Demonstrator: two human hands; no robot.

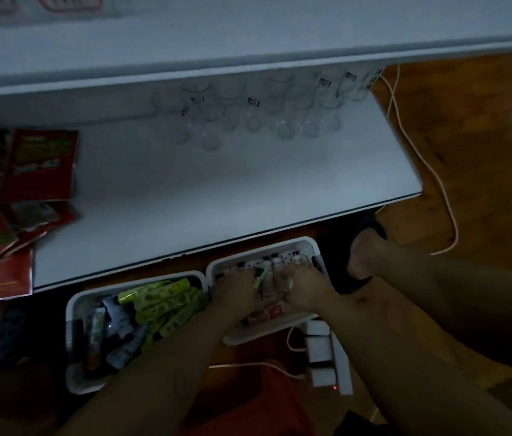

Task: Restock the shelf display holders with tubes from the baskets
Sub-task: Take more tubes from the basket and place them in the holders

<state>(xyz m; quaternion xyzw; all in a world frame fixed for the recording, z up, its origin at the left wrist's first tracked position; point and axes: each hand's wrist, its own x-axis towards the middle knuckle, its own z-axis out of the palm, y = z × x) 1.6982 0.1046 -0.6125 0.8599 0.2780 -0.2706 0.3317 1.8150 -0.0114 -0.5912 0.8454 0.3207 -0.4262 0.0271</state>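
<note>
Two white baskets stand on the floor below the shelf. The right basket [311, 247] holds small pale and red tubes [272, 280]. Both my hands are down inside it. My left hand [237, 289] is closed around a green-and-white tube [259, 276]. My right hand [306, 289] is closed on pale tubes at its fingertips. The left basket [74, 305] is full of green tubes [160, 302] and several dark ones. Clear display holders [258, 111] stand at the back of the white shelf [217, 190].
Red snack packets [37, 165] lie on the shelf's left end. A white power strip with plugs [327, 357] lies just right of the baskets, and a white cable [430, 171] runs over the wooden floor. My leg and sandalled foot [364, 256] are beside the right basket.
</note>
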